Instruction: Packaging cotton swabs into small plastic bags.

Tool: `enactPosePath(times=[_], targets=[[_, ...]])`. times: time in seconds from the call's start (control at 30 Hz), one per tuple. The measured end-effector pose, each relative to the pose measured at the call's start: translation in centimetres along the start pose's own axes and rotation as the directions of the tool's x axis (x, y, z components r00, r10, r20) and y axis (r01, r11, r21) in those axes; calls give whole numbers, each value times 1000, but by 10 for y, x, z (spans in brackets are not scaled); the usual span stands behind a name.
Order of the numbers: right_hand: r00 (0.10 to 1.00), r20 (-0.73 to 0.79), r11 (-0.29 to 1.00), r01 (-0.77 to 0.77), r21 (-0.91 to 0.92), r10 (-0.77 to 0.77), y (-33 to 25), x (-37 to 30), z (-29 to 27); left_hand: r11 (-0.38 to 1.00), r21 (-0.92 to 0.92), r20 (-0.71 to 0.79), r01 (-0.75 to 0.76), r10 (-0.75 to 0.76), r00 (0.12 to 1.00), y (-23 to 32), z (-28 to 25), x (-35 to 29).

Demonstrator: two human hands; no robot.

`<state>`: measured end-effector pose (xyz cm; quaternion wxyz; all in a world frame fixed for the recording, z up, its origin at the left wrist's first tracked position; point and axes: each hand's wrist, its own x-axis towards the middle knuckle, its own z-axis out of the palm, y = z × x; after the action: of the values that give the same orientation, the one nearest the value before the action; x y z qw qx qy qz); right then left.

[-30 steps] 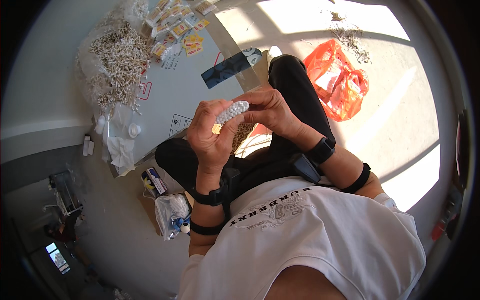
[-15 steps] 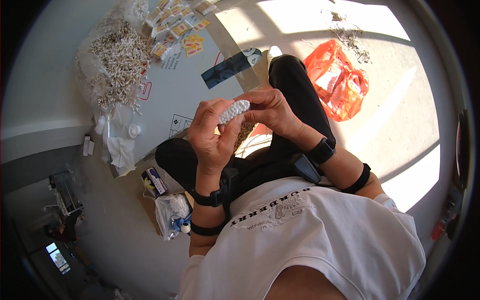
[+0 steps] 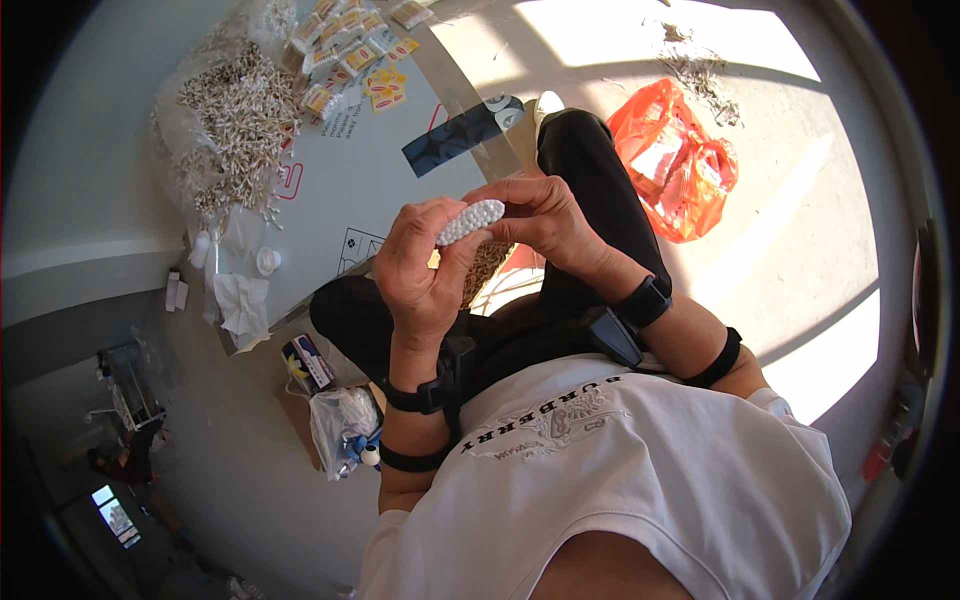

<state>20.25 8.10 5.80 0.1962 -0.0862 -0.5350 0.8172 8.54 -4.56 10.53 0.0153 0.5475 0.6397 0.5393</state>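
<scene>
Above my lap, both hands grip one tight bundle of cotton swabs [image 3: 470, 222], its white cotton tips turned up toward me. My left hand [image 3: 418, 265] wraps round the left side of the bundle, thumb at its near edge. From the other side, the thumb and fingers of my right hand [image 3: 545, 218] pinch its right end. The sticks below the tips are mostly hidden by my fingers. Just beneath my hands, a container of brownish sticks [image 3: 487, 270] shows in part.
A large pile of loose swabs [image 3: 240, 125] in clear plastic lies on the grey-white board [image 3: 370, 200]. Beyond it are several packed swab packets [image 3: 345, 40] and yellow cards [image 3: 385, 88]. A red plastic bag [image 3: 675, 165] stands right; a box and clear bag [image 3: 345, 425] sit left.
The bundle has shifted very slightly to the right and tilted a little in my fingers. My left hand has turned slightly; both hands keep their hold.
</scene>
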Motion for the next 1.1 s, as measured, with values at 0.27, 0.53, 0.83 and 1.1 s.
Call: enactPosePath(times=[0.27,0.53,0.83,1.1], targets=[[1000,12,1000,-21,20,20,3,-1,-3,999,-6,17,40,-40,999,3,0,1],[1000,22,999,9,-40,-8,3,1,-2,1000,20,10,14,-14,1000,-1,1,0],[1000,14,1000,-1,-14,1,2,2,-1,1000,22,23,4,-5,1000,1,0,3],[1000,-7,1000,-14,-20,14,1,2,-1,999,39,-6,37,-37,999,-1,0,2]])
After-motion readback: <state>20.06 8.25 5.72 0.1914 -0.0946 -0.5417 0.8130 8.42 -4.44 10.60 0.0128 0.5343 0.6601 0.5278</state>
